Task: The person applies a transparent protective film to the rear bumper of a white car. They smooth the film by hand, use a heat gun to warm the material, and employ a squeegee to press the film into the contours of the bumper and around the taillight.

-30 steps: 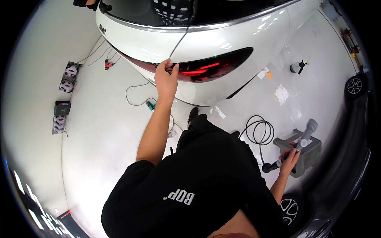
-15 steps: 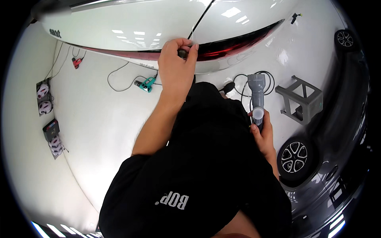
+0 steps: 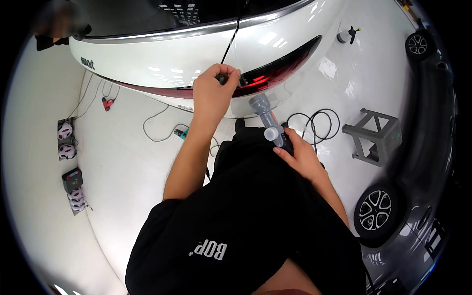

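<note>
Up at the red tail light [image 3: 275, 73], the left hand [image 3: 212, 93] pinches a black cable [image 3: 231, 37] to steady it; the right hand [image 3: 300, 157] grips a grey tool [image 3: 268, 118], aimed there.

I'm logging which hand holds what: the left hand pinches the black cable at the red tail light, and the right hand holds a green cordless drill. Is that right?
Not quite. In the head view the right hand holds a grey handheld tool, not a green drill. The rest stands: the left hand pinches the black cable at the red tail light.
</note>
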The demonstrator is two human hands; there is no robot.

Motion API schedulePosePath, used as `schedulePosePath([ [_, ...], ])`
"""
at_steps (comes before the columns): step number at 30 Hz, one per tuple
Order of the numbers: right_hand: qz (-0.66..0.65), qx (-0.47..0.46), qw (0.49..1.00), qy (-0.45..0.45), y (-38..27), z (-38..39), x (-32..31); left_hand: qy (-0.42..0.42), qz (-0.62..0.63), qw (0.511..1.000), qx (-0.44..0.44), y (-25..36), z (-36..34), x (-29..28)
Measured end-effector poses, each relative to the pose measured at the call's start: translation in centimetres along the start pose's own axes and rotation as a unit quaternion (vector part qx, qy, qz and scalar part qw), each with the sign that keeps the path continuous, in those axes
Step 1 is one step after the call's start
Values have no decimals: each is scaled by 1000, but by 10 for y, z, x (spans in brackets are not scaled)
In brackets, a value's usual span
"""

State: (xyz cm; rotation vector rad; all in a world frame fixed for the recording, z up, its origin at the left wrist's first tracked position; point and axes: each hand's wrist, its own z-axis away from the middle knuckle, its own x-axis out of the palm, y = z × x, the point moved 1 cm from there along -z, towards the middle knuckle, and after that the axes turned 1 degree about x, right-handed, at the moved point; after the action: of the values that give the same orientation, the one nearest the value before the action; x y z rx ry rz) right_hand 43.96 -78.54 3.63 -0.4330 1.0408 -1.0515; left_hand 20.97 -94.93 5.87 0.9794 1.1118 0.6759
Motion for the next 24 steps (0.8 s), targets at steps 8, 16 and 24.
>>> schedulePosePath([
  [8,23,-61,996,63,7,-18,7,-113,217,969,-32,42,-7,41],
  [16,13,-70,992,103,14,-26,13,-63,293,950,-88,54,-6,16],
  [24,22,-82,991,105,13,-25,20,-50,322,935,-143,34,-16,-11],
])
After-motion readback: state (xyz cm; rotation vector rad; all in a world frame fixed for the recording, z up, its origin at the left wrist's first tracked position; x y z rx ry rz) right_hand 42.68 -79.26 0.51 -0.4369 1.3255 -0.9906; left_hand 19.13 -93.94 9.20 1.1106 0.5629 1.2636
